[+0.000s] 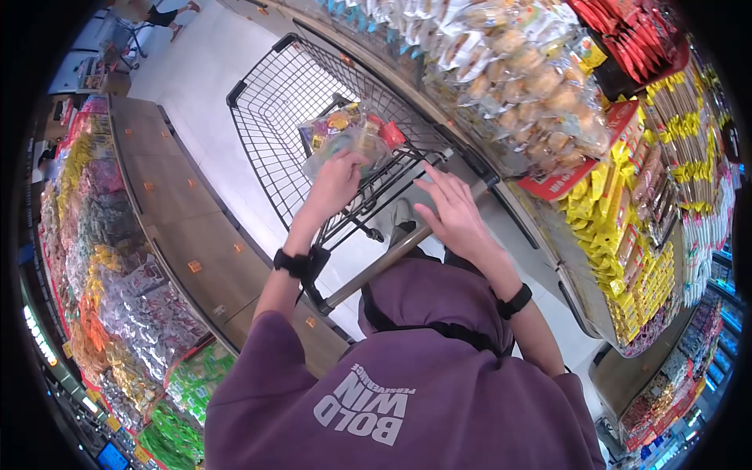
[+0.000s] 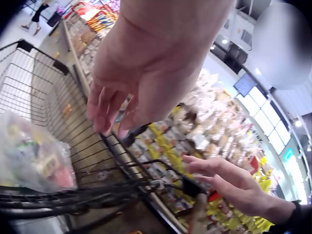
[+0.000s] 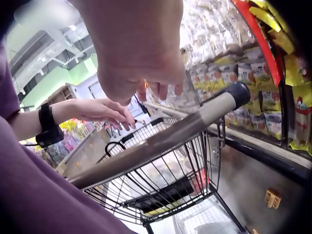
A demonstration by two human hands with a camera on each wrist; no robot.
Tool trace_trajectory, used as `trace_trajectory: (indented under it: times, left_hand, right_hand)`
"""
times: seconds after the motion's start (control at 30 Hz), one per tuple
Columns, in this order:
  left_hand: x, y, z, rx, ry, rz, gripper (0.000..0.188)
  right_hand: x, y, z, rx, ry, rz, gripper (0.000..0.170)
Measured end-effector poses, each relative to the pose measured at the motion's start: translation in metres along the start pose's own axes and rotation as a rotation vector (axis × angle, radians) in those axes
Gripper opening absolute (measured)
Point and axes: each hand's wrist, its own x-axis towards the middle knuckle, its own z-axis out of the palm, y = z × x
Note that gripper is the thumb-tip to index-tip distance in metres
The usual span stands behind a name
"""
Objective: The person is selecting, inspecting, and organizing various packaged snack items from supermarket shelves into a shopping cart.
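Observation:
A wire shopping cart (image 1: 270,98) stands ahead, with its bar handle (image 3: 146,153) close to the body. Inside the cart lies a clear plastic bag (image 2: 36,156) with colourful packets, and a red packet (image 1: 393,135) shows at its right side. My left hand (image 1: 337,182) hovers over the near part of the cart, fingers loosely bent; in the head view it overlaps the bag, but the left wrist view shows it apart from the bag. Above the right part of the handle, my right hand (image 1: 454,205) is held with relaxed fingers, gripping nothing.
Shelves of bagged snacks (image 1: 540,86) and yellow packets (image 1: 619,235) run along the right side. On the left is a long display of wrapped sweets (image 1: 117,298) behind a wooden ledge (image 1: 168,196). A person's legs (image 1: 168,17) show at the far upper left.

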Motion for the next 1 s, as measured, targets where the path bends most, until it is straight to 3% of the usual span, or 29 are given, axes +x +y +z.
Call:
trace_trajectory:
  times: [0.13,0.23,0.33,0.47,0.57,0.6,0.77,0.8,0.9,1.0]
  left_hand:
    - [0.003,-0.105,0.023,0.096,-0.355,-0.199,0.022]
    - [0.015,-0.150,0.050,0.065,-0.382,-0.265,0.026]
    - [0.030,-0.195,0.067,0.079,-0.439,-0.246,0.028]
    - [0.040,-0.226,0.092,0.184,-0.558,-0.362,0.027]
    - [0.040,-0.256,0.110,0.272,-0.668,-0.421,0.027]
    - [0.034,-0.294,0.134,0.329,-0.713,-0.437,0.035]
    - [0.024,-0.328,0.153,0.367,-0.892,-0.472,0.037]
    - [0.017,-0.356,0.165,0.362,-0.900,-0.469,0.037]
    - [0.042,-0.303,0.155,0.398,-1.022,-0.477,0.040]
    - [0.046,-0.306,0.168,0.425,-1.101,-0.509,0.041]
  right_hand:
    - [0.017,0.005,0.043,-0.101,-0.083,0.002,0.048]
    - [0.024,0.006,0.058,-0.268,-0.157,-0.057,0.053]
    - [0.029,-0.001,0.059,-0.248,-0.186,0.026,0.056]
    - [0.032,-0.003,0.057,-0.233,-0.199,0.119,0.054]
    - [0.034,-0.003,0.058,-0.225,-0.180,0.144,0.053]
    - [0.035,-0.003,0.058,-0.232,-0.157,0.148,0.050]
    - [0.035,-0.001,0.061,-0.266,-0.092,0.161,0.047]
    - [0.035,0.000,0.061,-0.263,-0.084,0.176,0.048]
    - [0.038,0.001,0.060,-0.264,-0.102,0.229,0.055]
    - [0.041,-0.001,0.061,-0.259,-0.108,0.283,0.060]
